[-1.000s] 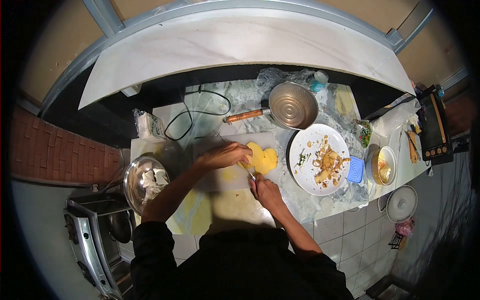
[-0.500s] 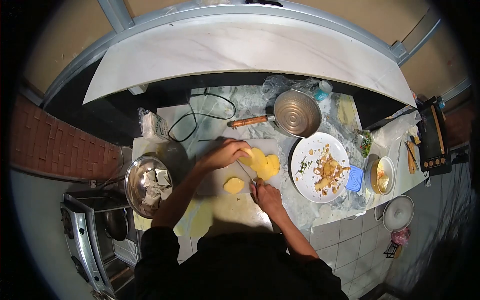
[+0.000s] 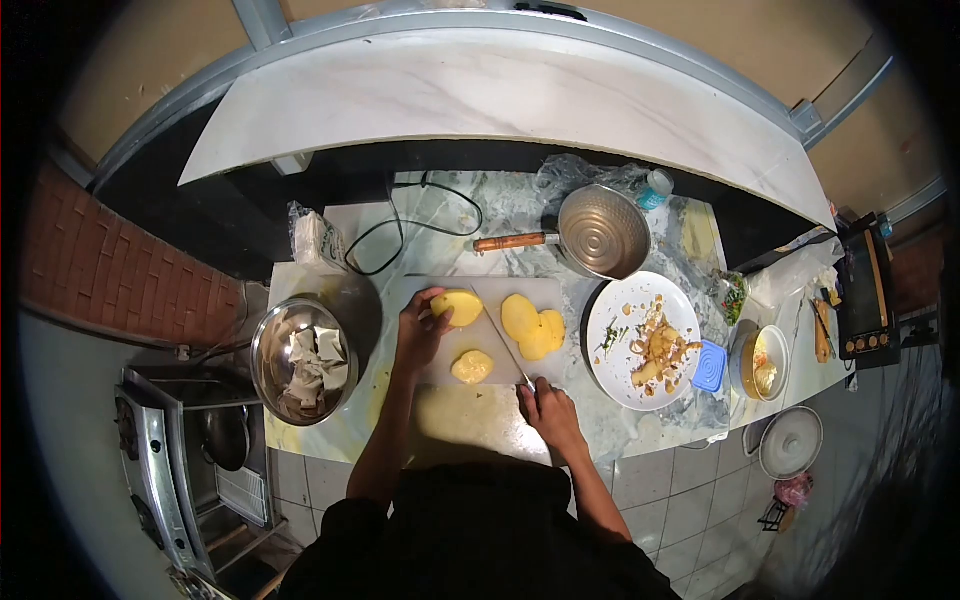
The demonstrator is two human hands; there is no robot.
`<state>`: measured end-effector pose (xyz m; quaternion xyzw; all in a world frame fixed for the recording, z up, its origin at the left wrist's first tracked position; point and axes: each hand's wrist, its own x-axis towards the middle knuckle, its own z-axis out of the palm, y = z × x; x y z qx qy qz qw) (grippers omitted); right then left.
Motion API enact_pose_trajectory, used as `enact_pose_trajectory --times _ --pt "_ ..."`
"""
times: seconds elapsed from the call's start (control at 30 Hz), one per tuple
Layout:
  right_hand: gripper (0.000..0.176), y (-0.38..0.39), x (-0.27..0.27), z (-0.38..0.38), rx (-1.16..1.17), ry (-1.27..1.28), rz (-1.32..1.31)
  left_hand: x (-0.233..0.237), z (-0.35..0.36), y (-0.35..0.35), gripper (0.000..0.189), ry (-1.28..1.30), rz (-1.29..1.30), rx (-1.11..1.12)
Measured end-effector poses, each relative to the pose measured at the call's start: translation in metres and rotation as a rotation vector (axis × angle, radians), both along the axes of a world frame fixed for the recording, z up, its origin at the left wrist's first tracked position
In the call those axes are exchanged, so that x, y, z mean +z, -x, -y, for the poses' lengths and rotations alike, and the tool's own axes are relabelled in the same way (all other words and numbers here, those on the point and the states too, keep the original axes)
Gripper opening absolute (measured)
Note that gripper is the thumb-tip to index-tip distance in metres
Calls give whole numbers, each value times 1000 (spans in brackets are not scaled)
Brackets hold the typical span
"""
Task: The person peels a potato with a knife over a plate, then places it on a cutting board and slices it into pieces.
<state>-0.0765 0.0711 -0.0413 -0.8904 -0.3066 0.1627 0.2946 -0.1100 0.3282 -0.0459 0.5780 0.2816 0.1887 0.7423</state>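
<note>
My left hand (image 3: 422, 328) is closed on a peeled yellow potato (image 3: 460, 307), its fingers at the potato's left end, at the upper left of the pale cutting board (image 3: 435, 358). In my right hand (image 3: 552, 414) is a knife (image 3: 508, 343), gripped by the handle. Its blade slants up and left across the board, between the held potato and several peeled potato pieces (image 3: 519, 318) on the right. Closer to me lies another potato piece (image 3: 472, 367) with a pale, cut-looking top.
Right of the board is a white plate (image 3: 620, 375) with peelings and green bits. Behind stands a metal saucepan (image 3: 603, 232) with a wooden handle. A steel bowl (image 3: 265, 385) holding pale pieces sits left. A black cable (image 3: 403, 238), blue lid (image 3: 709, 366) and yellow-sided bowl (image 3: 745, 366) lie around.
My left hand has moved from the potato pieces down and left, and now holds a potato apart from them. My right hand has drawn back slightly with the knife, whose blade shows more fully.
</note>
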Motion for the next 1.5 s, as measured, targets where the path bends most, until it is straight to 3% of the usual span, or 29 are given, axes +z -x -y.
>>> enact_pose_trajectory --times 0.1,0.17,0.2,0.27,0.4,0.47,0.6,0.8,0.97,1.2,1.37,1.5 --pt "29 0 3 -3 -45 13 -4 -3 3 6 34 -209 6 -125" --pt "28 1 -4 -2 -63 -5 56 -17 2 9 35 -505 81 -216" --pt "28 2 -7 -2 -69 -7 52 -21 2 8 35 -506 79 -224" --pt "27 2 -12 -2 -65 -32 132 -29 4 9 25 -848 121 -191" --pt "27 4 -8 -3 -70 -4 108 -19 11 5 31 -678 140 -178" --pt "27 4 -8 -4 -80 -3 118 -11 14 1 27 -603 90 -69" --pt "27 4 -7 -5 -89 -3 119 -11 10 0 25 -794 -17 -38" --pt "28 4 -7 -5 -102 2 104 -15 8 -5 20 -742 -49 35" --pt "28 6 -2 -8 -106 32 139 3 7 -3 17 -746 -271 34" --pt "28 7 4 -9 -96 74 55 0 2 5 24 -646 -188 -21" --pt "28 14 0 -13 -95 7 -45 0 9 26 42 -1057 -125 -225" --pt "27 17 -5 -15 -100 -61 -18 5 28 36 49 -1110 -166 -206"
